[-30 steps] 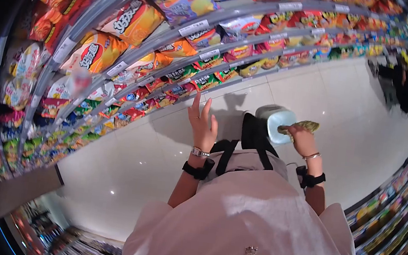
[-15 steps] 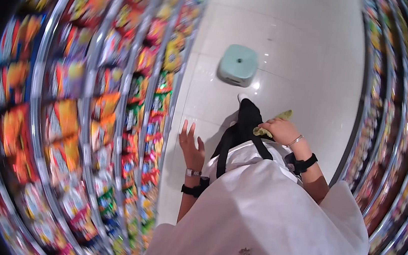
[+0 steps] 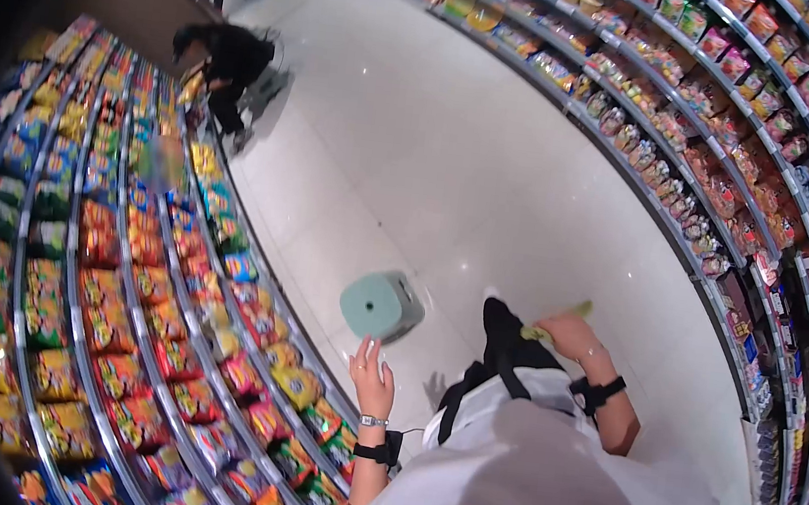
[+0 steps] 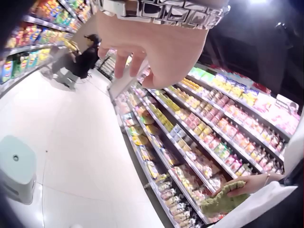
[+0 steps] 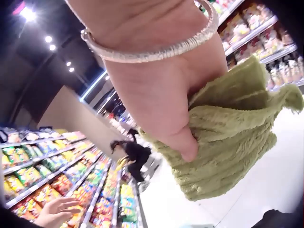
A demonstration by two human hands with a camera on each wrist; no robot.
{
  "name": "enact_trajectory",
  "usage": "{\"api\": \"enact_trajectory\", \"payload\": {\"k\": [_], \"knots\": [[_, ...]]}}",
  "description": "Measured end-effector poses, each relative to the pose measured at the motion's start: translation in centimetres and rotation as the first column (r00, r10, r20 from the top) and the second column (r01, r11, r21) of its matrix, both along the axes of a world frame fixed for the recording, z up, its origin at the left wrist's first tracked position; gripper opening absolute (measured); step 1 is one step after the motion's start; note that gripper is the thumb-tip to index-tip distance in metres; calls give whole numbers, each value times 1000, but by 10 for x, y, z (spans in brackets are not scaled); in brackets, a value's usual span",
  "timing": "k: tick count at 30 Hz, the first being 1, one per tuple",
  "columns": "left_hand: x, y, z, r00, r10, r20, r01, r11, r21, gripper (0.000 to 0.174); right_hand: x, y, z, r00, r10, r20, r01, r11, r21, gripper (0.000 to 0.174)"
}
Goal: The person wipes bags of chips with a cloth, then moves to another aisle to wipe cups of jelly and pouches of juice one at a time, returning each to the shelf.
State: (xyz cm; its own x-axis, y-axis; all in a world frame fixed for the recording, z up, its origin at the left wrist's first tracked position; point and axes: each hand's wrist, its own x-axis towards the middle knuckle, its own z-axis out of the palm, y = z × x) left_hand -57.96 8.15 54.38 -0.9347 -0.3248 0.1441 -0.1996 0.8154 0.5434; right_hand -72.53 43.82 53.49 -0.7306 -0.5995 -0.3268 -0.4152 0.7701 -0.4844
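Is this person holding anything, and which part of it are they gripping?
The right hand grips a fuzzy green cloth by its bunched middle part, with cloth showing on both sides; the left hand holds nothing.

- Green cloth: matt, plush, ribbed.
- Stool, six o'clock in head view: smooth plastic.
- Bracelet: shiny, rough-textured metal.
- Floor, twelve o'clock there: glossy tile.

The aisle is viewed forward and down from the head, lengthwise from the wrists, close past left hand and right hand. The far black-clad person is shared by all.
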Motion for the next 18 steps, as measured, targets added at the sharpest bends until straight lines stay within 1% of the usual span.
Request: {"api": "enact_trajectory", "payload": {"k": [2,3,5,6,7,8,10,11,12,13,14,15,16,17,18], "knots": [[-46,5,3,983,-175,58,181,978,-108,47,-8,35,-19,994,-106,-28,109,988,111,32],[-70,11,9,972,-221,75,230,963,-140,49,-11,53,-35,983,-182,12,177,969,171,30],[-116,28,24,966,-257,29,258,956,-141,49,-26,76,-50,959,-260,117,209,920,330,28],[-134,32,28,962,-273,18,273,953,-129,49,-36,81,-63,949,-267,169,187,906,380,25],[-151,38,30,961,-278,-1,276,955,-108,49,-47,85,-73,935,-279,220,165,890,426,23],[-166,44,33,957,-290,-17,286,951,-121,49,-60,82,-83,935,-289,205,184,891,415,23],[-187,57,34,965,-264,3,263,960,-101,49,-89,84,-95,939,-175,295,69,939,338,24],[-196,62,29,964,-267,-12,264,959,-105,49,-106,85,-100,943,-178,280,77,939,336,24],[-204,66,23,963,-268,35,270,959,-87,50,-126,80,-99,945,-158,286,124,983,134,24],[-213,66,17,960,-267,85,273,959,-70,50,-144,77,-101,948,-130,290,159,984,-77,25],[-220,70,14,960,-271,74,276,958,-73,50,-157,83,-99,951,-134,279,162,984,-79,25],[-229,76,13,946,-301,117,311,947,-77,49,-168,93,-95,945,-219,242,280,925,-256,26],[-240,81,11,933,-328,152,342,936,-84,48,-182,102,-92,929,-303,213,368,824,-432,27],[-251,84,6,916,-356,187,380,918,-113,49,-187,116,-87,892,-429,144,448,794,-411,28],[-268,91,11,921,-348,175,371,920,-125,49,-193,134,-86,877,-478,37,451,798,-400,28]]}}
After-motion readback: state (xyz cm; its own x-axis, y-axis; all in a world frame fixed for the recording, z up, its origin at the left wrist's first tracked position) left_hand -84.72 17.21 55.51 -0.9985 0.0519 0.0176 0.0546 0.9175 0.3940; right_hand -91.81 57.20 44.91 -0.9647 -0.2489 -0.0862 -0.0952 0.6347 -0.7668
